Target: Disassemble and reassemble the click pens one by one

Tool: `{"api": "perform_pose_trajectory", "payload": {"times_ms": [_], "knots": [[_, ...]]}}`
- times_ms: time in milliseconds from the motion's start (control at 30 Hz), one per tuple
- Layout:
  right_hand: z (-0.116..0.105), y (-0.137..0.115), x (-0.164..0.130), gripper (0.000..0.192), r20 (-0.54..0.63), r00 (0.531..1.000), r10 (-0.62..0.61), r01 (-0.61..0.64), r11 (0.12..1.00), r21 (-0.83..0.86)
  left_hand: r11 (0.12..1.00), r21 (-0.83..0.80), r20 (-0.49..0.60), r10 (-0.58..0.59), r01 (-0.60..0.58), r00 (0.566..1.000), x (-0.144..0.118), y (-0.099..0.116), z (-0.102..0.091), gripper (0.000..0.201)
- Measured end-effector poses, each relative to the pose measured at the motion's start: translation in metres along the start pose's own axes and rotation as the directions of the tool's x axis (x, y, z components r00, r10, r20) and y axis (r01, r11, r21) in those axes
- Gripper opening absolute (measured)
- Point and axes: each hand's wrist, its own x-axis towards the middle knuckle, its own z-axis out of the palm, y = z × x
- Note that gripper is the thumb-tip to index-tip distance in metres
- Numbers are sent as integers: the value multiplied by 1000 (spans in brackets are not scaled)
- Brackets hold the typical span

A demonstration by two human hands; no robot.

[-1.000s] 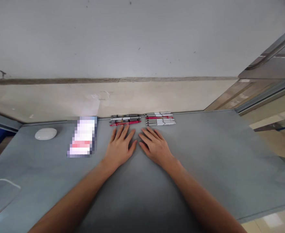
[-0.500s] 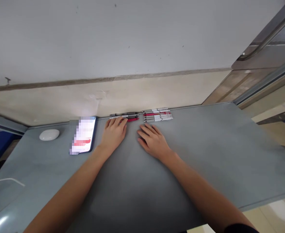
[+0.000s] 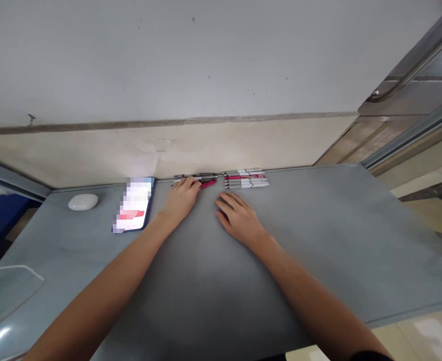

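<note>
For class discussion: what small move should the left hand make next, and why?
Probably close the fingers on the red pen and lift it: the left hand already lies on that row, the red pen sits skewed beside it, while the right hand lies flat on the table.

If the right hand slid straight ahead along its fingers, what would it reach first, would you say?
Probably the right-hand row of pens lying near the table's far edge; the right hand rests flat just short of them, nothing between.

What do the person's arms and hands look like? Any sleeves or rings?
Both arms are bare up to the frame's lower edge. The left hand and right hand wear no gloves, rings, watch or bracelet. A dark bit, maybe a sleeve, shows at the right arm's bottom edge.
</note>
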Motion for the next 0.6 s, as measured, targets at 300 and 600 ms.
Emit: {"api": "perform_pose_trajectory", "payload": {"times_ms": [300,600], "knots": [[0,0,0,30,-63,997,-48,51,998,47,992,-121,29,-18,21,999,-3,3,-7,27],[-25,-17,5,20,-191,979,76,0,929,369,403,-847,277,-219,345,936,-22,23,-57,25]]}}
